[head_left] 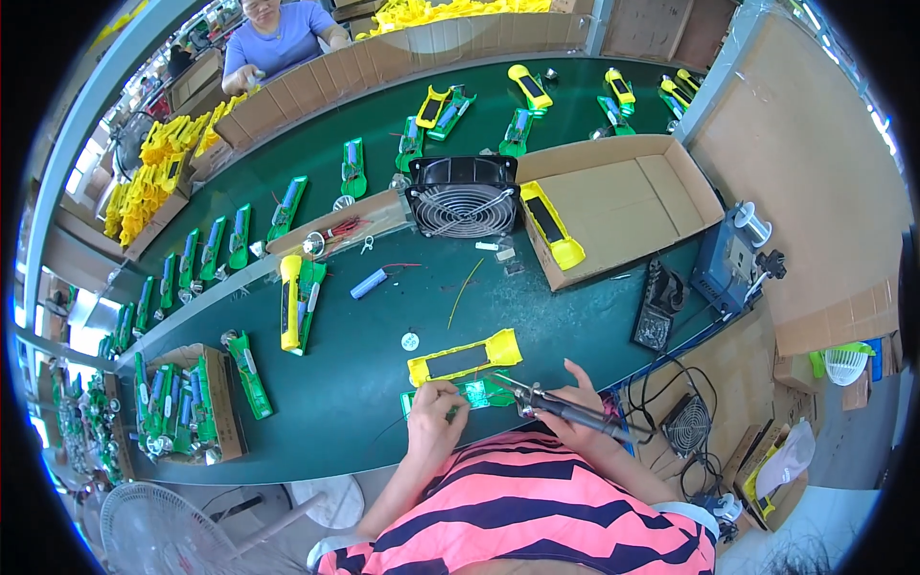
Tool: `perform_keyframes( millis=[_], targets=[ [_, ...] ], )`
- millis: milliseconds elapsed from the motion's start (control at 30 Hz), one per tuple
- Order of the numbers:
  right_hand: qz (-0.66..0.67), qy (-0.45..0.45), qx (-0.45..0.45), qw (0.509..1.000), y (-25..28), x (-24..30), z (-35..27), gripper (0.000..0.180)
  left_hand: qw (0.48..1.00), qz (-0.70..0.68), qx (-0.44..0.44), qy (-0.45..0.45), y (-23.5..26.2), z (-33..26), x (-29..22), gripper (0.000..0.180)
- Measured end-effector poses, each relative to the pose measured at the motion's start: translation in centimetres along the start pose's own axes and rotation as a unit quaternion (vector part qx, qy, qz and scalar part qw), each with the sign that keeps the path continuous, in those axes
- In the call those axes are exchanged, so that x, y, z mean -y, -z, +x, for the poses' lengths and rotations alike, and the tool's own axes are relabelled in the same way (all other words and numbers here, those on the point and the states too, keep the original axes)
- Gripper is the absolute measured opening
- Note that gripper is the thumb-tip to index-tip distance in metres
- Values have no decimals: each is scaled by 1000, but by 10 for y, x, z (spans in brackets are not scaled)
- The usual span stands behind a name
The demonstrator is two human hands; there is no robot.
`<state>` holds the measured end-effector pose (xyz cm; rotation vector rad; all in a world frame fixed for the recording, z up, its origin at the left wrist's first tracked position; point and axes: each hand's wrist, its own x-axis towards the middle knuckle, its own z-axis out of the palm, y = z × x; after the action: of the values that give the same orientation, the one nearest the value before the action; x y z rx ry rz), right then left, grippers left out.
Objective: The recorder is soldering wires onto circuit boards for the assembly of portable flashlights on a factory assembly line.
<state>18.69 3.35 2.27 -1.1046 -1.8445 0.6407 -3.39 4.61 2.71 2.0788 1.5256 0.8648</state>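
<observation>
Past my left hand: long yellow casing
Right hand: wrapped round my slender soldering iron
Left grip: fingers curled, contents unclear

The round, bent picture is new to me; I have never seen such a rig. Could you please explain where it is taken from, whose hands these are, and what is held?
No machine: these are a person's two bare hands. A fisheye camera on that person's head looks down, so straight edges bend. The right hand holds a pen-like tool with a dark handle, probably a soldering iron. The left hand is at a green casing; what it pinches is too small to tell. Just beyond lies a yellow casing. The dark green table also holds a loose blue cylinder with a red wire, a black fan and an open cardboard box. Farther back, another person is behind a cardboard barrier.
</observation>
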Motion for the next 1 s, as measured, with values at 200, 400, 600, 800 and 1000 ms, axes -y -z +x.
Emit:
perform_keyframes(
  millis=[200, 400, 600, 800, 1000],
  targets=[
    [406, -309, -202, 836, -41, -1, -21, 15, 999, -4, 7, 33, 2, 10, -3, 10],
    [375, -275, -181, 867, -47, -9, -21, 10, 999, 8, 22, 24, 3, 11, 2, 11],
    [356, -272, -161, 880, -50, -11, -20, 10, 999, 26, 22, 7, 5, 14, 1, 11],
    [300, -248, -145, 910, -54, -17, -21, 11, 999, 48, 17, 3, 7, 16, -1, 9],
    [379, -298, -154, 863, -49, -6, -12, 18, 998, 52, 22, -9, 9, 17, 0, 10]
  ],
)
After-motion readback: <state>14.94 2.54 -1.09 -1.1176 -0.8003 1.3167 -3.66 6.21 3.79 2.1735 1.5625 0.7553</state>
